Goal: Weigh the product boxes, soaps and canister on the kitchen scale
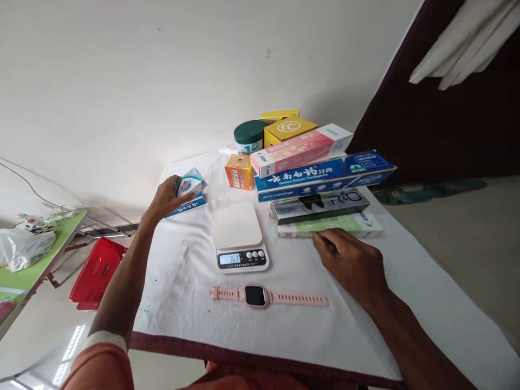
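Observation:
My left hand [166, 199] is closed around a small white and blue box [189, 184] at the far left of the table, above a blue toothpaste box [187, 206]. My right hand [352, 263] lies flat, fingers together, its fingertips touching a green toothpaste box [337, 225]. Between the hands stands a white kitchen scale [239, 236] with nothing on its pan and a lit display. A pink smartwatch [268, 296] lies flat in front of the scale.
Behind the green box are stacked a grey box [320, 205], a long blue box [325, 174] and a pink and white box [300, 150]. An orange box [239, 171], green-lidded tub [249, 136] and yellow boxes [289, 129] stand at the back. A white cloth [195, 314] covers the table. A red stool [97, 271] is at left.

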{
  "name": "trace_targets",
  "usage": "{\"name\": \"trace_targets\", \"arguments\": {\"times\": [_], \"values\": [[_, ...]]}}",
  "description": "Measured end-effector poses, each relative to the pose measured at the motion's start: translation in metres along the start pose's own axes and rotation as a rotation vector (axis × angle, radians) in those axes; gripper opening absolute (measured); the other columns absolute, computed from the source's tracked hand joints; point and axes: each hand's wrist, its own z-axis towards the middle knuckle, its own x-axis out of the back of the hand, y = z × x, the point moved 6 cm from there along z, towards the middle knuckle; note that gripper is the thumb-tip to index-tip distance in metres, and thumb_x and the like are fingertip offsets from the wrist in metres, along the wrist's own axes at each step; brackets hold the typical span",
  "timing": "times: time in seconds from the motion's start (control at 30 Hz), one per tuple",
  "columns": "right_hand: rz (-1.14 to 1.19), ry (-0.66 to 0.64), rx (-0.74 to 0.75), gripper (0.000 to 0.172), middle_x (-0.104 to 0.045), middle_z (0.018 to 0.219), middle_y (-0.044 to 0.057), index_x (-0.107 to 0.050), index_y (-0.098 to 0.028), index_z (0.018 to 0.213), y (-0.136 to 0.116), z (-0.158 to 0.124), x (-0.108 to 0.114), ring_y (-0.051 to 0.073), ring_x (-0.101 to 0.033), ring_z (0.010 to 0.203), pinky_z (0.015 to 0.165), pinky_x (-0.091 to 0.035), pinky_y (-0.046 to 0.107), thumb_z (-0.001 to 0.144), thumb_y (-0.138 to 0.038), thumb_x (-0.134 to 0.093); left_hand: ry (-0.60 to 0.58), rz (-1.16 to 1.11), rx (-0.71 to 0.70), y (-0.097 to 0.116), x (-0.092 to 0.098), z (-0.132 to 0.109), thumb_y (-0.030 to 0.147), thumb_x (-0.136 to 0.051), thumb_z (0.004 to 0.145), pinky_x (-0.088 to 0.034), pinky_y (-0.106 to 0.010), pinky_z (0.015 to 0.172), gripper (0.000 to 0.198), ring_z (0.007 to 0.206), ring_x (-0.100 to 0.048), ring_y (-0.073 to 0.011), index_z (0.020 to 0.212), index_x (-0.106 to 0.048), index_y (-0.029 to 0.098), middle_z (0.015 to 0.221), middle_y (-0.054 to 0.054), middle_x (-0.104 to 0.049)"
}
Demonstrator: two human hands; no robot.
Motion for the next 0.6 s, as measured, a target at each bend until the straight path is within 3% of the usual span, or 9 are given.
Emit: {"name": "trace_targets", "arguments": {"times": [0.13, 0.23, 0.4, 0.6], "values": [[0.035, -0.050, -0.041, 0.039, -0.057, 0.057, -0.001, -0.057, -0.020, 0.064, 0.001, -0.003, -0.005, 0.010, -0.049, 0.052, 0.053, -0.035, 0.024, 0.102, -0.030, -0.056, -0.120, -0.001, -0.246, 0.055, -0.026, -0.042, 0.051, -0.079, 0.077, -0.053, -0.041, 0.087, 0.044, 0.100, -0.064, -0.0268, 0.108, -0.063, 0.024, 0.112, -0.007, -0.068], [0.050, -0.072, -0.066, 0.038, -0.058, 0.058, 0.000, -0.057, -0.020, 0.065, 0.001, -0.006, -0.007, 0.011, -0.049, 0.054, 0.054, -0.034, 0.025, 0.101, -0.032, -0.054, -0.191, 0.021, -0.342, 0.079, -0.051, -0.061, 0.048, -0.080, 0.078, -0.052, -0.044, 0.089, 0.039, 0.100, -0.062, -0.0284, 0.103, -0.063, 0.023, 0.108, -0.007, -0.065], [0.040, -0.089, -0.111, 0.038, -0.059, 0.061, 0.002, -0.056, -0.020, 0.064, 0.003, -0.007, -0.008, 0.012, -0.050, 0.056, 0.056, -0.033, 0.026, 0.100, -0.030, -0.049, -0.198, 0.064, -0.363, 0.085, -0.075, -0.066, 0.048, -0.080, 0.079, -0.048, -0.051, 0.099, 0.043, 0.112, -0.058, -0.0317, 0.109, -0.062, 0.022, 0.117, -0.010, -0.062], [0.037, -0.106, -0.146, 0.038, -0.062, 0.062, 0.003, -0.057, -0.020, 0.065, 0.005, -0.006, -0.008, 0.013, -0.051, 0.057, 0.056, -0.032, 0.027, 0.100, -0.032, -0.049, -0.213, 0.107, -0.361, 0.085, -0.086, -0.063, 0.050, -0.080, 0.080, -0.046, -0.053, 0.103, 0.047, 0.119, -0.054, -0.0334, 0.112, -0.062, 0.022, 0.123, -0.012, -0.060]]}}
